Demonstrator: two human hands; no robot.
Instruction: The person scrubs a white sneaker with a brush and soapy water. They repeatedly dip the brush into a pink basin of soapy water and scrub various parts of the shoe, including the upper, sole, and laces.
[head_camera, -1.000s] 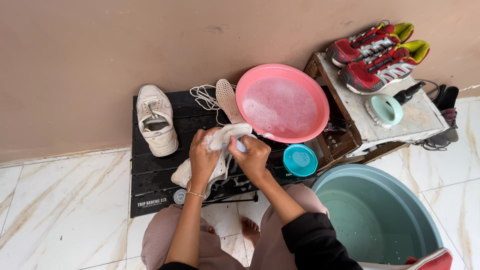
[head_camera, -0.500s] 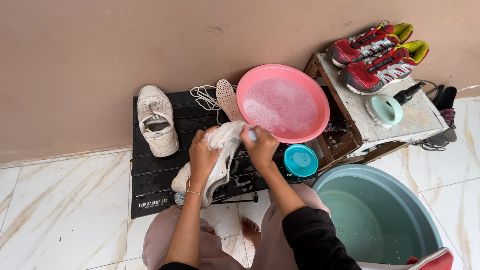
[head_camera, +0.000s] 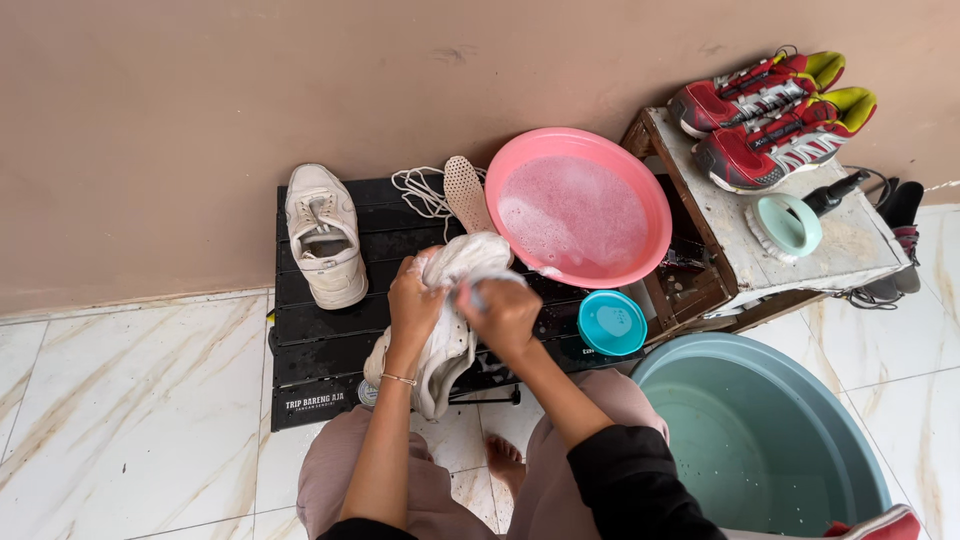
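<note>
Left hand (head_camera: 413, 300) clamps the white shoe (head_camera: 440, 335) at its upper part, fingers wrapped round the wet fabric; the shoe is tilted, toe end up toward the pink basin (head_camera: 580, 205), heel end hanging over the near edge of the black slatted table (head_camera: 320, 345). Right hand (head_camera: 505, 318) is closed round a small brush (head_camera: 472, 296), of which only a pale bit of handle shows; the bristle end is hidden against the shoe, so contact is judged, not seen. Step in hand, by judgement: scrubbing the shoe's upper with soapy water. The pink basin holds sudsy water and sits just beside the hands, on the table's right part. A round teal lid or tub (head_camera: 611, 322) lies near the right wrist. The second white shoe (head_camera: 323, 234) stands apart at the table's left, with white laces (head_camera: 420, 190) and a perforated insole (head_camera: 468, 192) lying behind the hands. The next move calls for a firm left grip while the brush works, and turning the shoe to reach unscrubbed faces. A large grey-green tub (head_camera: 760, 440) stands on the floor to the right; a wooden crate (head_camera: 740, 270) carries red sports shoes (head_camera: 775, 110).
</note>
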